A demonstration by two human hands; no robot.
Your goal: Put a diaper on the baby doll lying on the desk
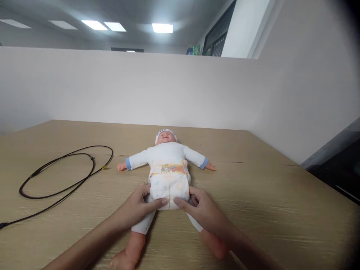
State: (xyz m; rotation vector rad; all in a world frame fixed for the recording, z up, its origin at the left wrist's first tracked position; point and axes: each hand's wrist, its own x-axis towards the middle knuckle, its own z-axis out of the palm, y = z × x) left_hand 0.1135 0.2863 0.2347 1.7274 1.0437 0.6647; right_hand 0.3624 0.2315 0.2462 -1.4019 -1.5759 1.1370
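A baby doll (pixel 165 152) in a white suit with blue cuffs lies on its back, arms spread and feet toward me. Around its waist and hips is a white diaper (pixel 168 183) with an orange cartoon band across the front. My left hand (pixel 143 202) grips the diaper's lower left edge, thumb pressed on the front and fingers round the side, partly hidden. On the opposite edge my right hand (pixel 199 206) grips it in the same way, its thumb close to the yellow centre line. Both hands lie over the doll's upper legs.
The doll rests on a wooden table (pixel 253 202). A looped black cable (pixel 81 182) lies to the left. A pale wall (pixel 140 88) stands behind the table's far edge, and a dark object (pixel 337 168) is at the right side.
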